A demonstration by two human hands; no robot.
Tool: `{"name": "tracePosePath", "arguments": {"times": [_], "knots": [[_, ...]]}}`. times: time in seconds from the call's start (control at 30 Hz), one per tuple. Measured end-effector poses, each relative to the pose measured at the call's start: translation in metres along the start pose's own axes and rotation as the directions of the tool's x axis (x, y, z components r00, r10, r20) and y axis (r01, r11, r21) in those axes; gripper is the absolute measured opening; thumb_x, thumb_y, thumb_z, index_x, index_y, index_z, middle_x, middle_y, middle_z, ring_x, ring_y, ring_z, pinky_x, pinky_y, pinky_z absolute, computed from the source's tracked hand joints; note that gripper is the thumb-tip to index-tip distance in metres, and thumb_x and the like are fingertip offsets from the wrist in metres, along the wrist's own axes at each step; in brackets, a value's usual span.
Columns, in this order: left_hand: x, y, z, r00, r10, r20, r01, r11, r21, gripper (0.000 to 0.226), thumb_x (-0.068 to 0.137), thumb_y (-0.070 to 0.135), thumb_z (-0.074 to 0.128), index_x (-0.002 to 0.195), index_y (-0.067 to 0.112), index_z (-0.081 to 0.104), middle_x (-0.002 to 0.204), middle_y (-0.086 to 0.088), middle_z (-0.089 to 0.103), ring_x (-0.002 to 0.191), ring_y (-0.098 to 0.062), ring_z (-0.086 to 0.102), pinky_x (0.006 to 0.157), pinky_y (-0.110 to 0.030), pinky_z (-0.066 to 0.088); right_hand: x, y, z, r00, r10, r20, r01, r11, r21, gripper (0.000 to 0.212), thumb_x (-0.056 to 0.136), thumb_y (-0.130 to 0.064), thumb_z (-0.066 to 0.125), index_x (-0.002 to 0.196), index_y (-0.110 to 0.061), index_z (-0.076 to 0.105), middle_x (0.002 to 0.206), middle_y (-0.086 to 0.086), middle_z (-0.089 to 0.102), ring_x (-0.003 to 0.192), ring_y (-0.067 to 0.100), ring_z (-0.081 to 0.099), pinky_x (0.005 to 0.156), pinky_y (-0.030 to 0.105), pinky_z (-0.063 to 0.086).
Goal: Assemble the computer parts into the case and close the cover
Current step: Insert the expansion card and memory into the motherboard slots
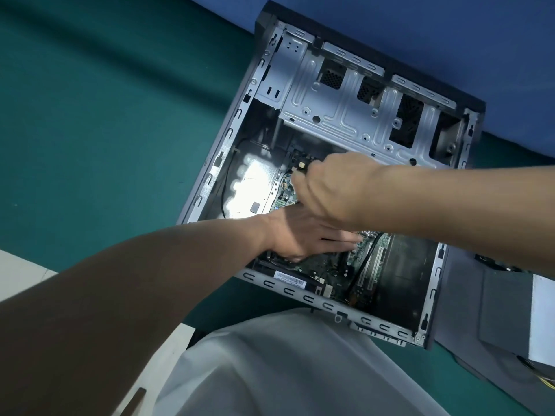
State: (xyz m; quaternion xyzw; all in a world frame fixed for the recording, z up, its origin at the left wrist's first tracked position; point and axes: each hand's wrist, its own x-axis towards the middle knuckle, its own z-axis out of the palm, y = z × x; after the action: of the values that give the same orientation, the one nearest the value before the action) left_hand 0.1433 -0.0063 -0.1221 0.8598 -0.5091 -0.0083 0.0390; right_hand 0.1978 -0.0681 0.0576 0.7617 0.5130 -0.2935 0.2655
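An open computer case (261, 85) lies on its side on a green mat, with its silver drive cage (339, 109) at the far end. A green motherboard (357, 265) sits inside. My left hand (303, 235) rests flat on the motherboard, fingers spread, holding nothing. Above it, my right hand (330, 187) reaches in from the right, its fingertips pinched on a small black connector (300, 163) near the board's far edge. A black cable (365, 259) runs across the board near white slots.
A grey panel (480, 310), apparently the case cover, lies on the mat right of the case, with a silver box (543, 319) at the frame's right edge. A blue wall stands behind. My white clothing (285, 370) fills the bottom. The mat (105, 130) stretches left.
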Motion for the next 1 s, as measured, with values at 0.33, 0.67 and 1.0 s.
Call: {"name": "tracePosePath", "arguments": {"times": [0.33, 0.67, 1.0], "knots": [[0.002, 0.001, -0.004, 1.000, 0.018, 0.021, -0.017, 0.998, -0.054, 0.058, 0.093, 0.023, 0.041, 0.150, 0.016, 0.032, 0.157, -0.001, 0.031, 0.145, -0.017, 0.026, 0.119, -0.041, 0.022, 0.027, 0.026, -0.001, 0.945, 0.296, 0.136, -0.312, 0.702, 0.640, 0.034, 0.095, -0.012, 0.047, 0.062, -0.011, 0.040, 0.061, 0.006, 0.044, 0.050, 0.018, 0.041, 0.044, 0.024, 0.034], [-0.001, 0.002, -0.003, 0.999, 0.032, 0.042, -0.031, 0.999, -0.026, 0.063, 0.091, 0.019, 0.042, 0.151, 0.012, 0.025, 0.159, -0.005, 0.021, 0.147, -0.021, 0.018, 0.121, -0.039, 0.006, 0.012, 0.015, -0.002, 0.977, -0.158, -0.145, 0.133, 0.977, -0.168, 0.026, 0.099, -0.016, 0.035, 0.088, -0.006, 0.056, 0.058, 0.006, 0.036, 0.048, 0.021, 0.037, 0.044, 0.029, 0.031], [0.000, 0.005, -0.002, 0.999, 0.018, 0.044, -0.017, 1.000, -0.018, 0.063, 0.095, 0.021, 0.051, 0.152, 0.018, 0.024, 0.160, 0.000, 0.021, 0.147, -0.017, 0.019, 0.121, -0.039, 0.014, 0.022, 0.017, -0.003, 0.943, 0.270, 0.193, -0.332, 0.785, 0.524, 0.015, 0.093, -0.010, 0.052, 0.079, -0.004, 0.051, 0.072, 0.006, 0.053, 0.061, 0.021, 0.051, 0.049, 0.021, 0.045]]}}
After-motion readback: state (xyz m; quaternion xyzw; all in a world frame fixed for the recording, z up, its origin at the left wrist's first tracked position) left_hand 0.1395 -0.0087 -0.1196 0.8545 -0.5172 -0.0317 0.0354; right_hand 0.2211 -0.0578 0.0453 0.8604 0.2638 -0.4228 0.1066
